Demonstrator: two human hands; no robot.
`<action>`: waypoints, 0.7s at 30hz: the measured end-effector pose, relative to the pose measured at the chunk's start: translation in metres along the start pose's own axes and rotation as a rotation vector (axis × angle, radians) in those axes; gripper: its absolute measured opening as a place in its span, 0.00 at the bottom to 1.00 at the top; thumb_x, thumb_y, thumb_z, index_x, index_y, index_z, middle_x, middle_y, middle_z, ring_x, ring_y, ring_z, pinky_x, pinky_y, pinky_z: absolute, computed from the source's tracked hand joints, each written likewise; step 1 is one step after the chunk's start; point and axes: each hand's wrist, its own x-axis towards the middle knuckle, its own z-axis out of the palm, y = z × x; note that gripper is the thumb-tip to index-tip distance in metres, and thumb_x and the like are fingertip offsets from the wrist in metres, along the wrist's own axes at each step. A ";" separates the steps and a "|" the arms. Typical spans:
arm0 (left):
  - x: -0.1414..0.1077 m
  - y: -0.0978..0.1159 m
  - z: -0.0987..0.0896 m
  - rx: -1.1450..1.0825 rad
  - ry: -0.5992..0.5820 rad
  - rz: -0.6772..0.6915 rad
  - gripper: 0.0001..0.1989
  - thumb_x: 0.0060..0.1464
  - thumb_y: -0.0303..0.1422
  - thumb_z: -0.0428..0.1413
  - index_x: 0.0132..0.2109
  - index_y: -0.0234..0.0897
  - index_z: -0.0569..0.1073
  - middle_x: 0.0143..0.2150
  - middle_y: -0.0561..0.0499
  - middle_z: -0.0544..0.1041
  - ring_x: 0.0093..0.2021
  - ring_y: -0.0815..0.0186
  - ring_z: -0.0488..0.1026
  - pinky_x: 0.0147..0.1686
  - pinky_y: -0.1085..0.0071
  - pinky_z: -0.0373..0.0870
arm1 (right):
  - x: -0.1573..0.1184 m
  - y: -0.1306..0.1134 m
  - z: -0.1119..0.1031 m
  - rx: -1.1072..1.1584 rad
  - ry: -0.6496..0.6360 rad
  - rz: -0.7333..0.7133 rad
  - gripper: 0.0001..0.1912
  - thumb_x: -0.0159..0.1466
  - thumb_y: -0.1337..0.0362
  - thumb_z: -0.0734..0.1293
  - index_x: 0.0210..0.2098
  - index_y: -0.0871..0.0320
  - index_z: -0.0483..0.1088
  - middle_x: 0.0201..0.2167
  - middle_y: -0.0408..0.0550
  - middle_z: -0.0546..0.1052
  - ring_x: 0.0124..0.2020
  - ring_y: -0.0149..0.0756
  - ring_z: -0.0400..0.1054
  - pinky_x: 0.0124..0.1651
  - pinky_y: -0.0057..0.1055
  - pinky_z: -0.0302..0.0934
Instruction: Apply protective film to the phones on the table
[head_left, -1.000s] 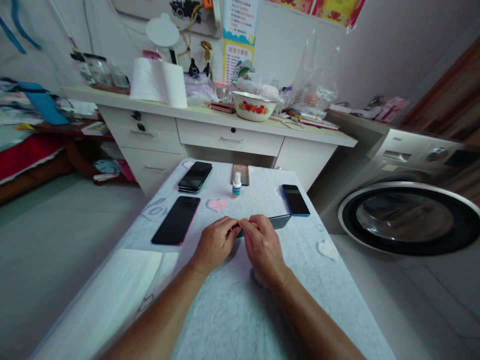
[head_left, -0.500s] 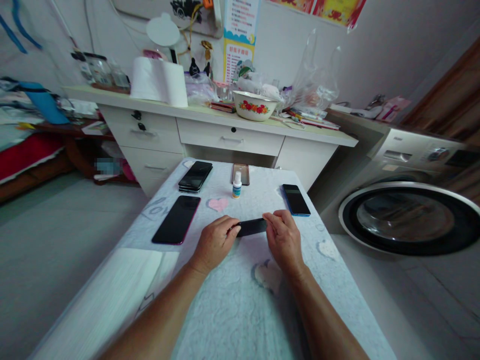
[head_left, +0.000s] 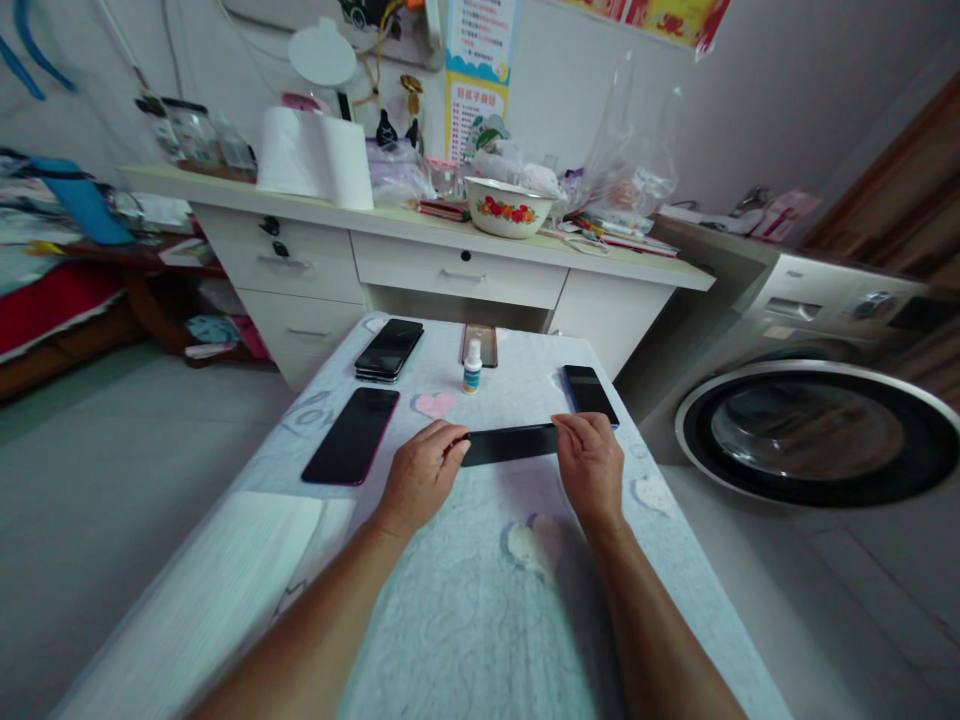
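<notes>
Phone (head_left: 511, 445), pinched at ends by left hand (head_left: 421, 475) and right hand (head_left: 594, 468), is best held level inside surface (head_left: 465, 620) edges.

Home room with washing machine (head_left: 810, 430)

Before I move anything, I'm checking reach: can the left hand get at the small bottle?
Probably yes: nothing visible blocks the way from the left hand to the small bottle, though it grips the dark phone and would likely have to let go first.
</notes>
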 end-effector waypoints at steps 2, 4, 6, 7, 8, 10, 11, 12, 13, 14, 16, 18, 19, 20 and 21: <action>0.000 0.000 0.000 0.001 0.004 0.004 0.09 0.60 0.32 0.48 0.42 0.37 0.72 0.36 0.50 0.74 0.38 0.65 0.72 0.38 0.70 0.67 | 0.001 0.001 -0.001 0.000 0.018 0.032 0.11 0.62 0.67 0.61 0.38 0.57 0.75 0.35 0.48 0.71 0.36 0.34 0.68 0.42 0.33 0.64; 0.000 0.000 0.000 0.007 0.008 0.008 0.09 0.60 0.32 0.48 0.42 0.37 0.72 0.35 0.50 0.74 0.37 0.65 0.72 0.38 0.70 0.67 | 0.002 0.002 -0.002 0.000 0.032 0.062 0.10 0.62 0.67 0.61 0.37 0.57 0.75 0.35 0.48 0.72 0.35 0.35 0.69 0.42 0.33 0.64; 0.000 0.000 -0.001 0.014 0.010 0.010 0.09 0.60 0.32 0.48 0.41 0.36 0.72 0.34 0.50 0.73 0.36 0.65 0.71 0.37 0.70 0.67 | 0.002 0.004 -0.003 0.007 0.041 0.090 0.10 0.62 0.67 0.61 0.37 0.57 0.75 0.35 0.48 0.72 0.35 0.35 0.69 0.42 0.33 0.63; 0.000 0.000 -0.001 0.017 0.011 0.010 0.09 0.60 0.32 0.48 0.41 0.36 0.72 0.34 0.50 0.73 0.35 0.66 0.71 0.37 0.70 0.67 | 0.003 0.005 -0.003 0.012 0.047 0.102 0.10 0.62 0.67 0.61 0.37 0.57 0.75 0.35 0.48 0.73 0.35 0.35 0.69 0.42 0.33 0.63; 0.000 0.001 -0.001 0.020 0.011 0.011 0.09 0.60 0.32 0.48 0.41 0.36 0.72 0.34 0.50 0.73 0.35 0.66 0.71 0.37 0.70 0.67 | 0.003 0.006 -0.004 0.016 0.052 0.114 0.10 0.62 0.66 0.61 0.37 0.57 0.75 0.35 0.48 0.73 0.35 0.35 0.69 0.42 0.33 0.63; 0.001 0.001 -0.001 0.023 0.013 0.015 0.09 0.60 0.32 0.48 0.41 0.36 0.72 0.34 0.50 0.73 0.35 0.66 0.71 0.36 0.70 0.67 | 0.004 0.009 -0.004 0.015 0.059 0.140 0.10 0.61 0.65 0.61 0.36 0.58 0.74 0.34 0.49 0.74 0.35 0.36 0.69 0.43 0.34 0.62; 0.001 0.001 -0.001 0.025 0.012 0.016 0.09 0.60 0.32 0.48 0.41 0.36 0.72 0.34 0.50 0.73 0.35 0.66 0.71 0.37 0.70 0.67 | 0.004 0.010 -0.004 0.010 0.061 0.157 0.10 0.61 0.65 0.61 0.36 0.58 0.74 0.34 0.49 0.74 0.36 0.37 0.69 0.43 0.34 0.62; 0.001 0.000 0.000 0.026 0.012 0.017 0.09 0.60 0.32 0.48 0.41 0.36 0.72 0.34 0.50 0.73 0.35 0.66 0.71 0.37 0.70 0.67 | 0.004 0.012 -0.004 0.007 0.062 0.176 0.10 0.61 0.64 0.61 0.36 0.59 0.74 0.34 0.50 0.74 0.36 0.37 0.69 0.43 0.35 0.62; 0.001 0.000 0.000 0.026 0.012 0.017 0.09 0.60 0.32 0.48 0.41 0.37 0.72 0.34 0.50 0.73 0.35 0.66 0.71 0.37 0.70 0.67 | 0.004 0.014 -0.004 0.007 0.061 0.197 0.10 0.61 0.63 0.62 0.35 0.59 0.74 0.34 0.50 0.74 0.36 0.38 0.69 0.43 0.35 0.62; 0.001 0.000 0.000 0.026 0.011 0.015 0.08 0.60 0.32 0.48 0.41 0.37 0.72 0.34 0.50 0.73 0.36 0.65 0.71 0.37 0.70 0.67 | 0.004 0.015 -0.003 0.010 0.058 0.217 0.11 0.61 0.63 0.62 0.35 0.59 0.74 0.33 0.50 0.75 0.36 0.38 0.69 0.43 0.35 0.61; 0.001 0.000 0.001 0.022 0.011 0.012 0.08 0.59 0.32 0.49 0.41 0.36 0.72 0.35 0.50 0.74 0.36 0.65 0.72 0.37 0.70 0.67 | 0.003 0.019 -0.002 0.013 0.045 0.256 0.11 0.60 0.62 0.61 0.35 0.60 0.74 0.33 0.50 0.75 0.35 0.39 0.69 0.43 0.35 0.61; 0.001 0.000 0.001 0.015 0.010 0.010 0.09 0.59 0.32 0.49 0.42 0.36 0.72 0.35 0.50 0.74 0.37 0.65 0.72 0.37 0.70 0.67 | 0.001 0.023 0.000 0.000 0.016 0.287 0.12 0.59 0.63 0.61 0.34 0.60 0.75 0.33 0.51 0.76 0.35 0.39 0.69 0.42 0.35 0.61; 0.001 -0.001 0.001 0.012 0.010 0.010 0.09 0.59 0.31 0.49 0.43 0.36 0.72 0.35 0.50 0.74 0.37 0.65 0.72 0.38 0.70 0.67 | 0.001 0.024 0.000 -0.016 -0.001 0.298 0.13 0.58 0.64 0.60 0.34 0.61 0.75 0.33 0.52 0.76 0.35 0.40 0.69 0.42 0.35 0.61; 0.001 -0.001 0.001 0.011 0.010 0.010 0.09 0.59 0.31 0.49 0.43 0.36 0.72 0.35 0.50 0.74 0.37 0.65 0.72 0.38 0.70 0.67 | 0.000 0.025 0.001 -0.033 -0.019 0.306 0.13 0.57 0.64 0.60 0.34 0.61 0.75 0.33 0.52 0.76 0.35 0.40 0.69 0.42 0.35 0.61; 0.001 -0.001 0.001 0.010 0.008 0.010 0.09 0.59 0.31 0.49 0.43 0.37 0.72 0.35 0.50 0.74 0.37 0.65 0.71 0.38 0.70 0.67 | 0.000 0.027 0.002 -0.048 -0.036 0.312 0.14 0.56 0.64 0.59 0.33 0.61 0.75 0.32 0.53 0.76 0.35 0.41 0.69 0.41 0.35 0.61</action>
